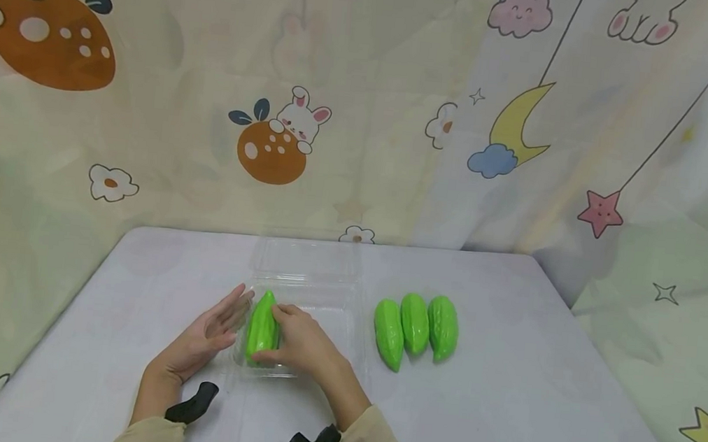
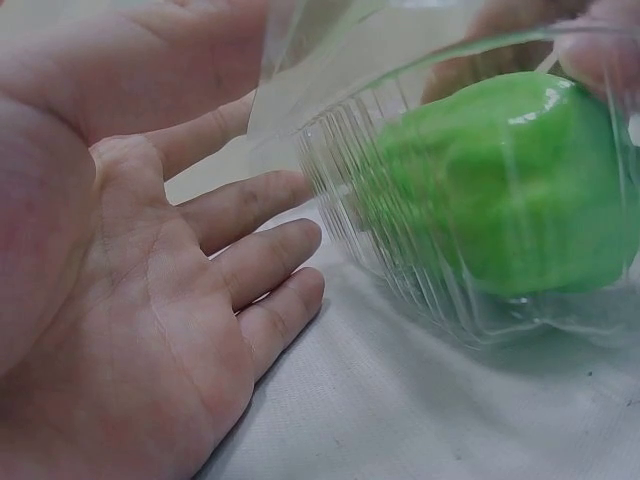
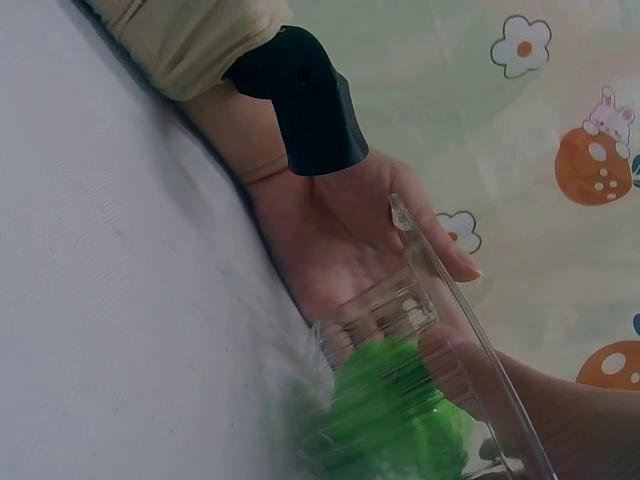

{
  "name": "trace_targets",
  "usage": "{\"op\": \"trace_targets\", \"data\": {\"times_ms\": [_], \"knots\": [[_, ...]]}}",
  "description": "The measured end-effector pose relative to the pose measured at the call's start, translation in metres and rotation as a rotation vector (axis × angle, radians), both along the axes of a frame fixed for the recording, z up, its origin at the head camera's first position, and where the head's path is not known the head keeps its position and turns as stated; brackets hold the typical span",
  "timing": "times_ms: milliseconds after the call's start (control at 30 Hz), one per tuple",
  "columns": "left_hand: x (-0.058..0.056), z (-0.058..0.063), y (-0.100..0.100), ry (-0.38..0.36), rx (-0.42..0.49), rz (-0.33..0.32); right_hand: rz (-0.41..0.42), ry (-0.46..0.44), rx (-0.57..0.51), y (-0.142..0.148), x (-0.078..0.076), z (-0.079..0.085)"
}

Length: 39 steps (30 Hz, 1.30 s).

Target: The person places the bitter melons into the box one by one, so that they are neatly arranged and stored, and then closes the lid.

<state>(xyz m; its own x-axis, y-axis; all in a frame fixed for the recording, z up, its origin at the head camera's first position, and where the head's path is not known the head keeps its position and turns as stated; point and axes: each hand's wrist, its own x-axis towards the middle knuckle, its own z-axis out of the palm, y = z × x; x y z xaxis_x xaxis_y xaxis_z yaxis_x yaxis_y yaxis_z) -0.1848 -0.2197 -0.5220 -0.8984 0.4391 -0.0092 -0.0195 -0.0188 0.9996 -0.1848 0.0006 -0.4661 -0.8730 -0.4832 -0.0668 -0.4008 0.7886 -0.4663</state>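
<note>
In the head view a glossy green bitter melon [image 1: 263, 327] lies lengthwise at the left side inside a clear plastic box [image 1: 334, 331]. My right hand [image 1: 301, 339] grips it, thumb near the close end and fingers toward the far end. Beside the box's left wall, my left hand [image 1: 208, 334] has its fingers extended and palm turned toward the box. The left wrist view shows that palm [image 2: 150, 290], with fingertips right at the ribbed wall [image 2: 375, 215]. The melon [image 3: 390, 410] shows blurred through the plastic in the right wrist view.
Three more green bitter melons [image 1: 416, 326] lie side by side on the white table [image 1: 489, 415], right of the box. The box's clear lid [image 1: 308, 260] is folded back toward the table's far edge. A printed curtain [image 1: 373, 145] hangs behind.
</note>
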Motion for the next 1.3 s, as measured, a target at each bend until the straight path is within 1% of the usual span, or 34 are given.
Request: {"op": "trace_targets", "data": {"times_ms": [133, 267, 467, 633, 800, 967, 1100, 1233, 1300], "knots": [[0.000, 0.000, 0.000, 0.011, -0.023, 0.006, 0.004, 0.011, 0.012, 0.001, 0.000, 0.002], [-0.001, -0.001, 0.001, 0.019, -0.031, 0.011, -0.010, 0.019, 0.005, 0.005, 0.000, 0.006], [-0.001, -0.002, 0.000, 0.010, -0.005, 0.002, -0.042, 0.013, -0.049, 0.014, 0.001, 0.017], [-0.001, -0.003, -0.001, 0.009, 0.010, 0.003, -0.050, 0.033, -0.103, 0.026, -0.001, 0.025], [-0.002, -0.002, -0.001, 0.009, 0.006, -0.001, -0.038, 0.080, -0.146, 0.045, -0.005, 0.033], [-0.001, -0.002, -0.001, 0.007, -0.024, 0.000, -0.021, 0.119, -0.213, 0.068, -0.010, 0.040], [-0.001, -0.001, 0.000, -0.017, -0.016, 0.011, -0.035, 0.138, -0.277, 0.089, -0.013, 0.046], [-0.001, -0.001, 0.001, -0.045, -0.011, 0.032, -0.060, 0.162, -0.331, 0.110, -0.016, 0.048], [-0.001, -0.001, 0.002, -0.047, -0.019, 0.035, -0.067, 0.171, -0.359, 0.119, -0.017, 0.048]]}}
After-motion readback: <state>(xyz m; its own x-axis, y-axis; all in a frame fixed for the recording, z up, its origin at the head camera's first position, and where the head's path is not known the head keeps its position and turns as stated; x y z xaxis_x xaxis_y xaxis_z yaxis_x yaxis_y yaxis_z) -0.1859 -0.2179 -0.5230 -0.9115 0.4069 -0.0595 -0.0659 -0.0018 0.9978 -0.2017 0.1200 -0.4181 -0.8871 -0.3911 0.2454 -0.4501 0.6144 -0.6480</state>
